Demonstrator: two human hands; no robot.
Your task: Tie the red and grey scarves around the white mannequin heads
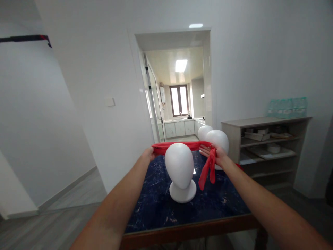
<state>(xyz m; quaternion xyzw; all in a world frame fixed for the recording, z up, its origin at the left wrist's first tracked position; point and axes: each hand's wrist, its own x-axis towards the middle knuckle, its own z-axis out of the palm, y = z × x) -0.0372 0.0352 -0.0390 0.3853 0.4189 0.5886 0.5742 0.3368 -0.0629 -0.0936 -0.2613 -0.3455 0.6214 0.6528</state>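
A red scarf [196, 146] is stretched sideways behind a white foam mannequin head [179, 165] that stands upright on its round base. My left hand [151, 153] is closed around the scarf's left end. My right hand [218, 155] holds the other side at the thumb, its other fingers stretched out under the cloth. Past this hand the loose red ends hang down toward the table. Both hands are beyond the front of the head, one on each side, apart from it.
The dark blue marble-patterned table [161, 211] has a brown wooden edge. Two more white mannequin heads [218, 140] stand at its back right. A shelf unit [265, 122] with bottled water [287, 107] on top is to the right. A doorway behind opens on a kitchen.
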